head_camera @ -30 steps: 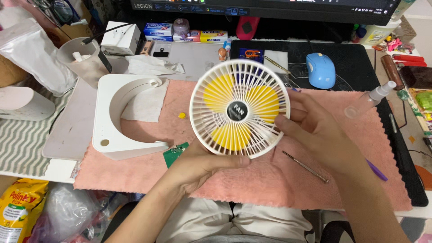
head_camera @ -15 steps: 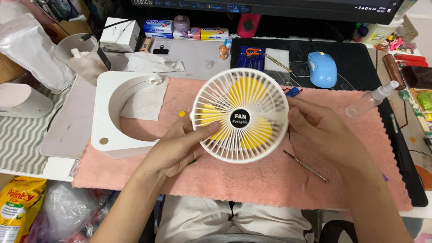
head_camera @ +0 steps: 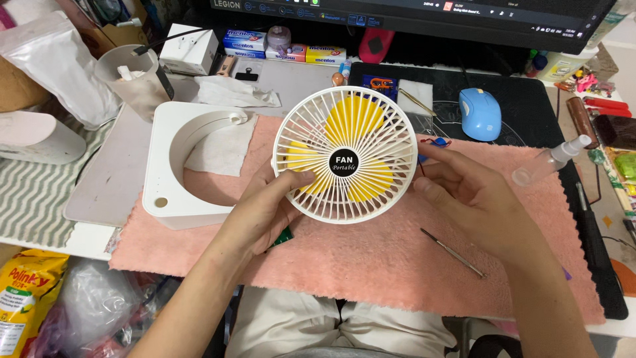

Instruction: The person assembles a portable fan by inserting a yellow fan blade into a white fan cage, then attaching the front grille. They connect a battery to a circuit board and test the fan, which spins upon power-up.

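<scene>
I hold a small round fan with a white grille, yellow blades and a black centre cap, raised above a pink cloth. My left hand grips its lower left rim, thumb across the grille. My right hand clasps the right rim from behind. The grille faces me. A white square fan housing with a round opening lies on the desk left of the fan. A green circuit board peeks out under my left hand.
A thin metal tool lies on the cloth at the right. A blue mouse sits on a black mat behind. A small spray bottle, a cup, tissues and boxes crowd the desk's back.
The fan has been turned and lifted so its grille faces me more squarely. My left hand shifted from under the fan up to its left rim.
</scene>
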